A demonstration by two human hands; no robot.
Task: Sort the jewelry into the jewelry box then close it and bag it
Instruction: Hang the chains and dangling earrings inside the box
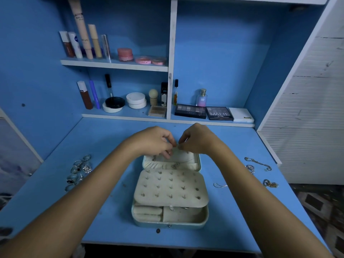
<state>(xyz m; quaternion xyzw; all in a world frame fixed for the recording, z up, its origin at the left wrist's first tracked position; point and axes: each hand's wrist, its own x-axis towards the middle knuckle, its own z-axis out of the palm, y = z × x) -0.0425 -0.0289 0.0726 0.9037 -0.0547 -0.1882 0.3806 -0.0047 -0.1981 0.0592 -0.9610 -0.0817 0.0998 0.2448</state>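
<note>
An open jewelry box (204, 215) with a cream lining lies in the middle of the blue desk. Its earring flap (170, 187), studded with several posts, folds over the lower tray. My left hand (154, 141) and my right hand (197, 139) meet above the lid's top edge, fingertips pinched together on something small there; what they pinch is too fine to make out. A thin chain with a pendant (175, 165) hangs inside the lid. Several rings (79, 172) lie on the desk to the left. Bracelets and chains (258, 164) lie to the right.
Cosmetic tubes, jars and compacts fill the shelves at the back. Eyeshadow palettes (204, 112) sit on the low shelf behind my hands. A white slatted panel (307, 108) borders the desk on the right. A small dark bead (158, 230) lies near the desk's front edge.
</note>
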